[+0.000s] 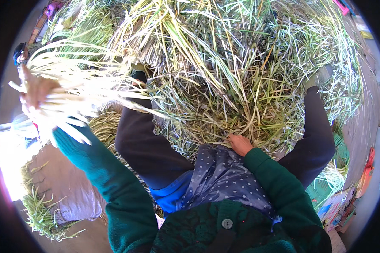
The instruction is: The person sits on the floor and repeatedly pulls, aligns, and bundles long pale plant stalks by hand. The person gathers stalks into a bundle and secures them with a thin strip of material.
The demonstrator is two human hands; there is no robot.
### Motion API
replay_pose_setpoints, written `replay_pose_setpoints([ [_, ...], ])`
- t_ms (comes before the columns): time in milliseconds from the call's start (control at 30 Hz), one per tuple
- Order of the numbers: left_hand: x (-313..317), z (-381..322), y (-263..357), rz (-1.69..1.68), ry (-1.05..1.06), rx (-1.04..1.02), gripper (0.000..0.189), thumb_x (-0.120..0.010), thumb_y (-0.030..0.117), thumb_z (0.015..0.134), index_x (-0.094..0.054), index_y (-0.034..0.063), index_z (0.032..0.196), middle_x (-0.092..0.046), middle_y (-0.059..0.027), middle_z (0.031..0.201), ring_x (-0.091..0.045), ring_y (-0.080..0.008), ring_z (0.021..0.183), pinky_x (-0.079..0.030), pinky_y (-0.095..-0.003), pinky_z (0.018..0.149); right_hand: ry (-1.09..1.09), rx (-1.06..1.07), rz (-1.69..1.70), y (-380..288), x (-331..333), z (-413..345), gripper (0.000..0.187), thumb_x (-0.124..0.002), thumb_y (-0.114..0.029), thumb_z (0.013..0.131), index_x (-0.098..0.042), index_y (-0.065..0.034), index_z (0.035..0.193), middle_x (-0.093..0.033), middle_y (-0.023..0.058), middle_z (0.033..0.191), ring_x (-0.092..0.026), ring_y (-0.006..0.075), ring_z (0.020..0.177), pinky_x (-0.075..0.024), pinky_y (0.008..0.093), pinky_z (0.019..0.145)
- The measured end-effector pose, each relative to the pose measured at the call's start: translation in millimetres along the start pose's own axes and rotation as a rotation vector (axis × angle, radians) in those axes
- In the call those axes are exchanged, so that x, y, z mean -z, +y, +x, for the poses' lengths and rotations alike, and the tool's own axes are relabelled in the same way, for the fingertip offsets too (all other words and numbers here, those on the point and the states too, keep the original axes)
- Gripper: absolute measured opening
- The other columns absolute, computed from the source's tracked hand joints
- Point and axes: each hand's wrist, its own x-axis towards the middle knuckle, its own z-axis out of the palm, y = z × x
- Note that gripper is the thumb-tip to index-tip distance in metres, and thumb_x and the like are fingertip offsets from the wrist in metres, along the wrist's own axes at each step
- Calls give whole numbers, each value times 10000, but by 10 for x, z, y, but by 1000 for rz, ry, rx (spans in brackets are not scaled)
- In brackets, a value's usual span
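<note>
My left hand (39,90) is raised out to the far left and blurred. It is closed around a loose bundle of long pale stalks (91,74), which fan out to the right and look overexposed. My right hand (240,144) rests low in front of my lap, at the edge of a polka-dot plastic apron (228,177). Its fingers touch a heap of green and yellow stalks and leaves (205,110); whether they grip any is hidden. Longer stalks (205,69) run down the heap toward this hand.
My legs straddle the heap, with a shoe (319,76) on its right. More stalks (106,126) lie lined up beside my left leg. A covered bundle (72,193) is at lower left. A green sack (319,189) stands at right. A person (20,53) is partly visible at far left.
</note>
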Motion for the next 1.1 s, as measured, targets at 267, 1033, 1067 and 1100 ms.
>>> replay_pose_setpoints([
  [267, -1, -272, -331, 273, 186, 39, 414, -574, 108, 750, -482, -57, 1118, -552, -33, 659, -544, -110, 590, -456, -258, 581, -71, 122, -40, -279, 267, -14, 292, -566, -257, 824, -493, -42, 1007, -610, 172, 793, -583, 383, 760, -453, 467, 651],
  [1033, -314, -1376, -2681, -166, 866, 736, 472, -656, 275, 793, -468, 70, 1174, -425, -7, 543, -430, -146, 466, -353, -302, 500, 662, 312, -280, -1186, 1461, 2175, 198, -643, -227, 771, -563, -48, 804, -568, 86, 572, -542, 187, 478, -439, 305, 450],
  [1067, -313, -1377, -2675, -137, 869, 705, 444, -666, 265, 788, -488, 62, 1141, -433, -8, 545, -429, -146, 460, -368, -298, 486, 592, 296, -130, -1171, 1513, 2110, 192, -640, -218, 775, -561, -44, 800, -576, 83, 580, -548, 177, 487, -442, 298, 453],
  [1100, -299, -1377, -2642, -108, 901, 696, 439, -670, 259, 786, -491, 59, 1134, -434, -8, 544, -429, -146, 457, -372, -298, 477, 517, 286, 19, -1229, 1603, 1990, 187, -637, -209, 779, -559, -40, 797, -584, 80, 588, -554, 168, 496, -446, 291, 456],
])
